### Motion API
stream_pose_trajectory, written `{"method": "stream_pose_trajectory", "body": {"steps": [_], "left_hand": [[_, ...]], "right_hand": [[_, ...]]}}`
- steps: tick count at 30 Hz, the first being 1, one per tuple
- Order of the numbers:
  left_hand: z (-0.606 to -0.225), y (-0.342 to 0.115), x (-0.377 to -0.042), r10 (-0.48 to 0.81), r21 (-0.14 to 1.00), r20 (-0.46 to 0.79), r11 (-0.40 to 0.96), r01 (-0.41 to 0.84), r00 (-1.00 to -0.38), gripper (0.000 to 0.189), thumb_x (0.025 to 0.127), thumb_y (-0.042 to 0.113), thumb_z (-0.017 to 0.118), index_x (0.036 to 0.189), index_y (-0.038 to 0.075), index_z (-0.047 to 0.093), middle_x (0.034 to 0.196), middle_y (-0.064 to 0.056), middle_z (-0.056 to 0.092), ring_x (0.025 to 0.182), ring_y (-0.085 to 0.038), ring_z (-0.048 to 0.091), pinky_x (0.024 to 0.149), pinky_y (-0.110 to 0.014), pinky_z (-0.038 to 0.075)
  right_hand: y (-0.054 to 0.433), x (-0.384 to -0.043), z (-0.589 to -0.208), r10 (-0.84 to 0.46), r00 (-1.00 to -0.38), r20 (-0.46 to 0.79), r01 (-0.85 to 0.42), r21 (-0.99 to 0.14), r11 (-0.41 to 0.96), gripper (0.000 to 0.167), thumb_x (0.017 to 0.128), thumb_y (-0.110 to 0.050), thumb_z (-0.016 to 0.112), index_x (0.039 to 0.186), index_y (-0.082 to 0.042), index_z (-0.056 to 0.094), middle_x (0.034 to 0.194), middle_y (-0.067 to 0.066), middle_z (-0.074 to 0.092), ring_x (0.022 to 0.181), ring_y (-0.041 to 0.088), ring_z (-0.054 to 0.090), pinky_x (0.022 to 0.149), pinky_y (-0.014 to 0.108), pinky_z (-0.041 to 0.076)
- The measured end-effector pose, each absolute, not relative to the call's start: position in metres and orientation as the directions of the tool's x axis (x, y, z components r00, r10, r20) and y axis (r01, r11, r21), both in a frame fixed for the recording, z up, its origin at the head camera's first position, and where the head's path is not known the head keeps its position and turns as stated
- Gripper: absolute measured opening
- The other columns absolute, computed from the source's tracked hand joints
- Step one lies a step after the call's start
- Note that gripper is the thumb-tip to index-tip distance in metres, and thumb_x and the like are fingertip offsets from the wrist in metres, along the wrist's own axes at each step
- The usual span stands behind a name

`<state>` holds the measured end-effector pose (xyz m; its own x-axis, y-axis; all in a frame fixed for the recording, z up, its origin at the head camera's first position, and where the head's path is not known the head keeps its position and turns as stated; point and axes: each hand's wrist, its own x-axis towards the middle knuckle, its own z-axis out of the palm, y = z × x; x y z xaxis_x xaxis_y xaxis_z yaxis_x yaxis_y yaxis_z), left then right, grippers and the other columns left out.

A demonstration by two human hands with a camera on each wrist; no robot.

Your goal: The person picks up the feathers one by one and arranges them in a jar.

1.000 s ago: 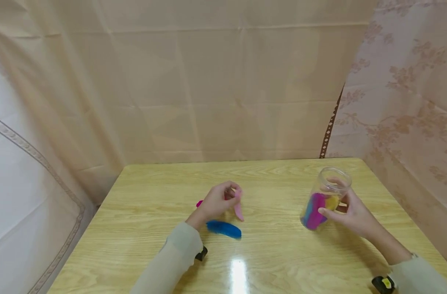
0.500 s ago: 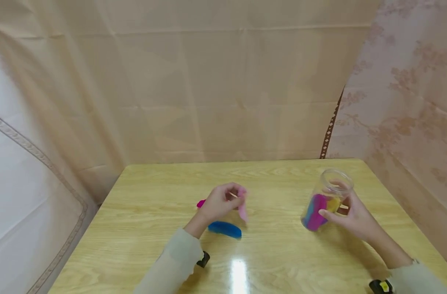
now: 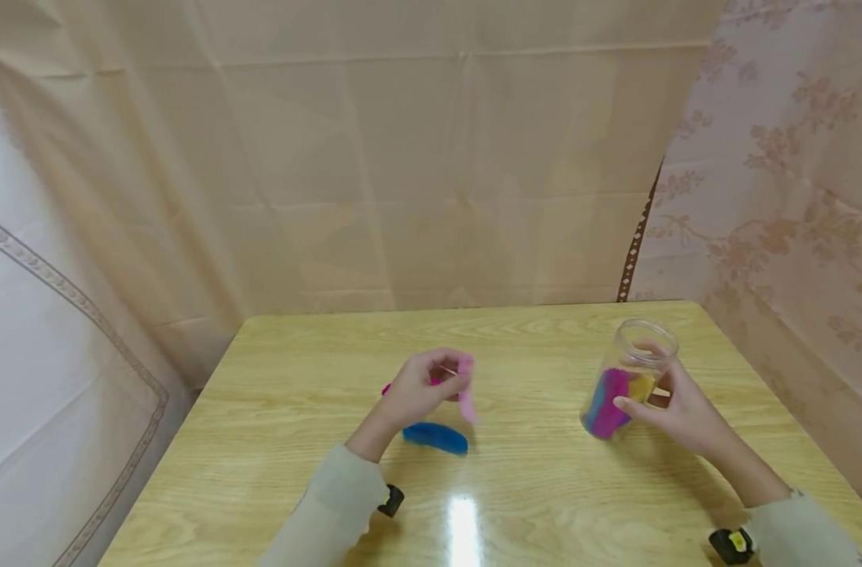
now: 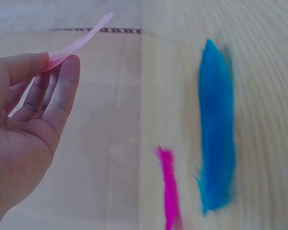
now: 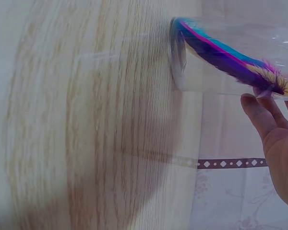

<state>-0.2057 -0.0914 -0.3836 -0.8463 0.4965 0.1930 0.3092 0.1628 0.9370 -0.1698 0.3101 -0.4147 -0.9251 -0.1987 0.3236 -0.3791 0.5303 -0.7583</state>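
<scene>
We can read no text, label, brand or number in any of the three views. The yellow patch on the black device beside the right sleeve (the nearest thing to a label that we find) is too small for us to make out any mark. The brown band in the right wrist view carries pale diamonds and dots, which we see as a pattern, not lettering.
</scene>
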Motion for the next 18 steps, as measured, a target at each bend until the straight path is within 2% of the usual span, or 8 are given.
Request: {"method": "stream_pose_trajectory", "body": {"steps": [4,14,18], "left_hand": [[-0.369,-0.085,-0.202,0.532,0.922,0.242,0.134,0.363,-0.812,0.03,0.1,0.007,0.065,0.128,0.0,0.065,0.107,-0.01,0.069,0.088,-0.02,0.068,0.078,-0.034,0.061],[-0.317,-0.049,-0.199,0.613,0.895,0.291,0.096,0.435,-0.735,0.028,0.1,0.011,0.066,0.127,0.006,0.067,0.107,-0.002,0.07,0.09,-0.012,0.068,0.079,-0.029,0.06],[-0.305,-0.033,-0.202,0.635,0.901,0.323,0.021,0.434,-0.702,0.026,0.099,0.008,0.066,0.125,0.003,0.067,0.107,-0.005,0.07,0.089,-0.013,0.067,0.078,-0.03,0.06]], "right_hand": [[0.306,-0.172,-0.415,-0.199,-0.923,0.329,-0.384,-0.765,0.516,0.082,0.089,-0.004,0.078,0.154,-0.012,0.027,0.134,-0.01,0.058,0.108,0.001,0.057,0.081,0.02,0.053],[0.3,-0.176,-0.417,-0.183,-0.924,0.337,-0.382,-0.768,0.515,0.082,0.089,-0.004,0.078,0.154,-0.014,0.028,0.133,-0.014,0.058,0.107,0.001,0.058,0.081,0.02,0.054],[0.299,-0.173,-0.42,-0.182,-0.923,0.34,-0.385,-0.774,0.503,0.084,0.089,-0.001,0.077,0.155,-0.015,0.027,0.133,-0.013,0.057,0.108,-0.001,0.058,0.08,0.02,0.054]]}}
